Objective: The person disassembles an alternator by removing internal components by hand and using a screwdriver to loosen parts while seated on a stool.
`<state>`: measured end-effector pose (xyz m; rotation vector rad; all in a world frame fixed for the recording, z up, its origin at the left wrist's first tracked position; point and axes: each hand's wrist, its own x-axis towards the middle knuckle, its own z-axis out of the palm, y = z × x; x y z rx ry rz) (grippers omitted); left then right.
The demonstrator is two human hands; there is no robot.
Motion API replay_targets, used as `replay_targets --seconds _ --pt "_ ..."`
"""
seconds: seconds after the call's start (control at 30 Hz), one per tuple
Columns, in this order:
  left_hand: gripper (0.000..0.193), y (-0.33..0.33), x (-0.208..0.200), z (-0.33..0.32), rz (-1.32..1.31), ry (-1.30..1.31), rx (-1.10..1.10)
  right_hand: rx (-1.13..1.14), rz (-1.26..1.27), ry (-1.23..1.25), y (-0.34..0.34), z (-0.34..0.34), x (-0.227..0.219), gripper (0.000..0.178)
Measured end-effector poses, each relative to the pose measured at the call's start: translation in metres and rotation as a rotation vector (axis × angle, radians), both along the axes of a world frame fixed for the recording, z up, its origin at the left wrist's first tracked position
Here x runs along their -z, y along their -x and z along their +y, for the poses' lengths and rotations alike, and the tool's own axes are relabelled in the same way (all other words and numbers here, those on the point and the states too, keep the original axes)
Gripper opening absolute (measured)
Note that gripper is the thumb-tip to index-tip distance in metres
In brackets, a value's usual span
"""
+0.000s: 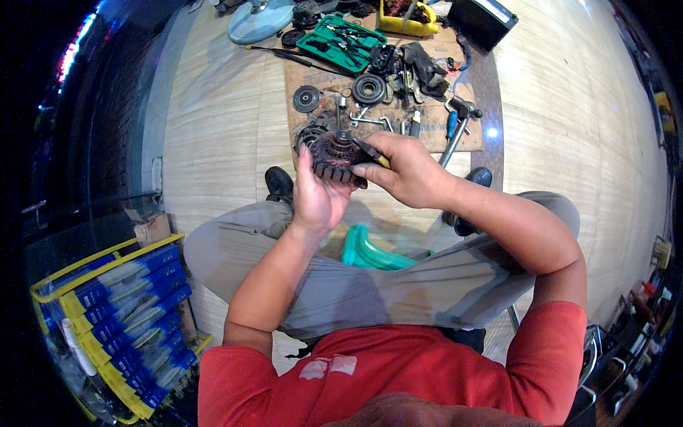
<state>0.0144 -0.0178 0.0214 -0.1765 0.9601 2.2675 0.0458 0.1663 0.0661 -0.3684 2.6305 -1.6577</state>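
My left hand (pixel 318 199) cups a dark, greasy motor rotor (pixel 334 171) from below, its thumb up along the side. The rotor has a notched rim, reddish windings and a shaft standing up at its centre. My right hand (pixel 414 171) grips a hand tool with a black and yellow handle (pixel 383 161), held against the rotor's right side. The tool's working end is too dark to make out. Just beyond the rotor, at its left, sits another dark round metal part (pixel 309 135).
A cardboard sheet (pixel 466 139) carries a ring-shaped pulley (pixel 368 89), a black disc (pixel 306 99), a hammer (pixel 466 108), a blue-handled screwdriver (pixel 452 124) and a green tool case (pixel 324 35). Behind stand a yellow container (pixel 398 28) and a black battery (pixel 482 25). A yellow rack (pixel 71 306) stands left.
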Motion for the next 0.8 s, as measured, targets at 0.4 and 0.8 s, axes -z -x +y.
replay_targets --seconds 0.4,0.8 --pt "0.046 0.000 -0.001 -0.002 0.027 -0.090 0.077 -0.025 0.025 -0.070 -0.006 0.000 -0.012 0.017" --pt "0.053 0.002 -0.011 -0.002 0.231 -0.133 0.043 -0.067 0.126 -0.061 -0.007 0.009 -0.004 0.019"
